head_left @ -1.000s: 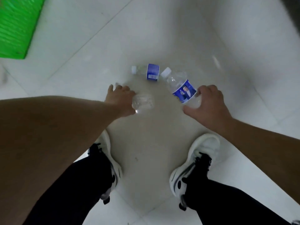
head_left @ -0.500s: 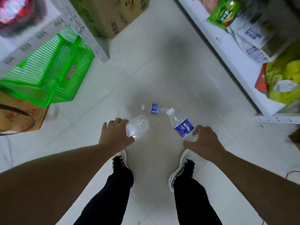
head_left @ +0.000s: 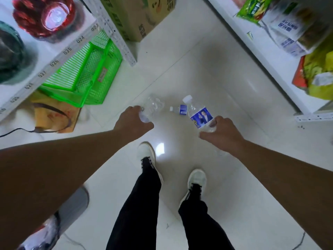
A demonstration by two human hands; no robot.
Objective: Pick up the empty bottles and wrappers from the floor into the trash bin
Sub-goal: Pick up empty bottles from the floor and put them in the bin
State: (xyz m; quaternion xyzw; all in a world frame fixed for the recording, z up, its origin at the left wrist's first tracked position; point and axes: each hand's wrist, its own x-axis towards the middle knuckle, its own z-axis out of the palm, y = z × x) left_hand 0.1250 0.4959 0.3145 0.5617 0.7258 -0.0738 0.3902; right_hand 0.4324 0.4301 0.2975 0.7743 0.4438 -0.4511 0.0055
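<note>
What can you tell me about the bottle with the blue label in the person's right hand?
The labelled bottle is a small clear plastic one that looks empty, with a white screw cap pointing up and away from the person. A blue label showing a figure wraps its middle. It is tilted and lifted off the pale tiled floor, gripped around its lower end by the right hand, thumb across the label's edge. Nothing else touches it; another small bottle lies on the floor just beyond.

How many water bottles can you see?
3: a clear bottle in the left hand, a blue-labelled bottle in the right hand, a small bottle on the floor between. Shelves could hide more.
</note>
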